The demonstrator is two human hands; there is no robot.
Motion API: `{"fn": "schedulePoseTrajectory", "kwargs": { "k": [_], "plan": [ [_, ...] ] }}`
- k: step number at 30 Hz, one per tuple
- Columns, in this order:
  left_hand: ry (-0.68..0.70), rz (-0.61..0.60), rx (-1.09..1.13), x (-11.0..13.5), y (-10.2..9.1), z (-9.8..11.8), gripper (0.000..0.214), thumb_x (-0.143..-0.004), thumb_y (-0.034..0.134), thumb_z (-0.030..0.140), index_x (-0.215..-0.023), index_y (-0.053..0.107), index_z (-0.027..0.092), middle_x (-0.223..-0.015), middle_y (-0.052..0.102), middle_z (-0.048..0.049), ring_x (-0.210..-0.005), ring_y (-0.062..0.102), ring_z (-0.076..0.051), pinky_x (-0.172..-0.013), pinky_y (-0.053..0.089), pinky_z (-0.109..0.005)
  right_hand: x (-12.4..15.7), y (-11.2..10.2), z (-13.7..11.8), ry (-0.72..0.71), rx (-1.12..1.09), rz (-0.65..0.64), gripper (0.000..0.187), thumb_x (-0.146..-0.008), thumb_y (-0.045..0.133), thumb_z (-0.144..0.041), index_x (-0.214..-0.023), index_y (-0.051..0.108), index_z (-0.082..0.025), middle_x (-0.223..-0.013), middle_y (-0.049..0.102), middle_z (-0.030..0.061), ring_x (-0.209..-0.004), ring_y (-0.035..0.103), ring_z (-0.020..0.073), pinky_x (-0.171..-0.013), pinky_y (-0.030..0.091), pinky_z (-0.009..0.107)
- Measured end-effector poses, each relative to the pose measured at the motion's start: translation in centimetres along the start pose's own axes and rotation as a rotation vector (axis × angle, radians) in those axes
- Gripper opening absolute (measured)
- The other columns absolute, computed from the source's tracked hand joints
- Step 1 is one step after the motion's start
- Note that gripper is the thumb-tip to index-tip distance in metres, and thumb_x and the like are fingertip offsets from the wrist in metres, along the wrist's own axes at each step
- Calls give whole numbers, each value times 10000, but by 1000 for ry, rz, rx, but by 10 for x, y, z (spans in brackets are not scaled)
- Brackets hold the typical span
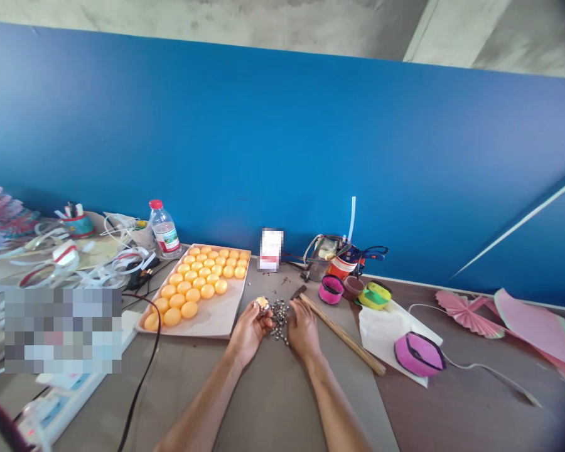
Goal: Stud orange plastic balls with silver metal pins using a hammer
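Note:
My left hand (248, 328) is closed around an orange ping-pong ball (262, 303), whose visible surface is partly covered with small shiny metal pieces. Just right of it, a loose pile of small silvery metal pieces (279, 319) lies on the grey table mat (273, 389). At the right edge of that pile is my right hand (303, 328), back upward, fingers curled down towards the pieces. Its fingertips are partly hidden, and anything between them is too small to make out. A hammer (343, 336) with a wooden handle lies close beside my right hand.
A shallow box (216, 314) of orange balls stands left. Behind it is a water bottle (164, 232). Cables and a power strip (80, 389) crowd the left side. Pink mesh rings (419, 355), white paper (381, 329) and pink folded paper (471, 314) lie right. A blue partition (282, 138) rises behind.

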State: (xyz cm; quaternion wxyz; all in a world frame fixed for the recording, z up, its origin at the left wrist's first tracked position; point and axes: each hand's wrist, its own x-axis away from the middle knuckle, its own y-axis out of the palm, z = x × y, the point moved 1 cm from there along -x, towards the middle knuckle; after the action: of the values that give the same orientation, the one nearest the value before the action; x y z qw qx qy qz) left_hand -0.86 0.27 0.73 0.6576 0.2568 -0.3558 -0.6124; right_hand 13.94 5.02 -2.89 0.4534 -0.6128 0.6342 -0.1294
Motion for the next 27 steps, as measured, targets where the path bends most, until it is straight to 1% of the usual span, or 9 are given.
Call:
{"fn": "schedulePoseTrajectory", "kwargs": {
  "k": [5, 9, 12, 15, 18, 21, 23, 25, 27],
  "plan": [
    [3, -26, 0, 0, 1, -1, 169, -767, 609, 300, -847, 544, 166, -738, 616, -28, -590, 567, -104, -616, 437, -231, 1, -3, -4, -26, -26, -87, 392, -808, 439, -181, -1185, 536, -129, -1222, 551, 129, -1186, 439, 255, -1012, 318, 447],
    [0, -19, 6, 0, 0, 0, 166, -772, 605, 297, -855, 535, 171, -738, 615, -27, -591, 569, -105, -613, 442, -231, 3, -5, -10, -88, -194, -146, 355, -842, 409, -207, -1164, 554, -168, -1170, 592, 100, -1115, 514, 211, -982, 382, 396],
    [-10, 5, 5, 0, -1, 1, 178, -767, 610, 304, -859, 525, 178, -727, 615, -23, -584, 570, -106, -594, 439, -223, 3, -1, -15, -100, -279, -141, 383, -877, 363, -253, -1224, 507, -178, -1249, 538, 99, -1174, 475, 191, -990, 390, 370],
    [-10, -8, 7, -1, 0, 1, 181, -768, 608, 308, -859, 521, 178, -725, 612, -21, -581, 568, -106, -598, 442, -226, 4, 6, -18, -108, -206, -110, 437, -876, 363, -268, -1298, 430, -174, -1347, 437, 109, -1271, 362, 209, -1027, 342, 411],
    [1, -36, 2, -1, 0, 0, 181, -774, 601, 311, -856, 521, 170, -748, 618, -31, -588, 567, -108, -605, 443, -233, 5, 11, -21, -115, -78, -127, 475, -868, 374, -258, -1332, 383, -153, -1355, 424, 131, -1289, 330, 234, -1045, 294, 456],
    [7, -40, -7, -1, -1, 1, 178, -778, 597, 313, -849, 524, 167, -746, 616, -32, -588, 566, -108, -616, 447, -238, 6, 11, -24, -123, -48, -164, 459, -866, 391, -260, -1311, 413, -150, -1329, 456, 133, -1262, 372, 235, -1042, 295, 445],
    [5, -33, -2, 0, -1, 2, 180, -773, 604, 313, -851, 528, 169, -743, 615, -27, -591, 568, -107, -625, 451, -241, 4, 7, -25, -114, -126, -159, 412, -862, 404, -265, -1255, 477, -164, -1264, 523, 117, -1199, 445, 220, -1013, 340, 406],
    [10, -16, 4, 1, 0, 4, 189, -763, 618, 310, -859, 537, 169, -739, 615, -26, -592, 568, -106, -629, 455, -242, 1, 1, -23, -64, -246, -99, 348, -869, 392, -272, -1167, 543, -174, -1158, 593, 100, -1093, 524, 197, -947, 403, 359],
    [23, 2, 4, 2, 1, 6, 198, -756, 628, 308, -866, 547, 165, -732, 614, -25, -586, 565, -105, -634, 461, -249, -2, -6, -19, -2, -335, 4, 307, -878, 370, -276, -1061, 594, -174, -1034, 634, 92, -975, 571, 182, -864, 446, 327]
  ]
}}
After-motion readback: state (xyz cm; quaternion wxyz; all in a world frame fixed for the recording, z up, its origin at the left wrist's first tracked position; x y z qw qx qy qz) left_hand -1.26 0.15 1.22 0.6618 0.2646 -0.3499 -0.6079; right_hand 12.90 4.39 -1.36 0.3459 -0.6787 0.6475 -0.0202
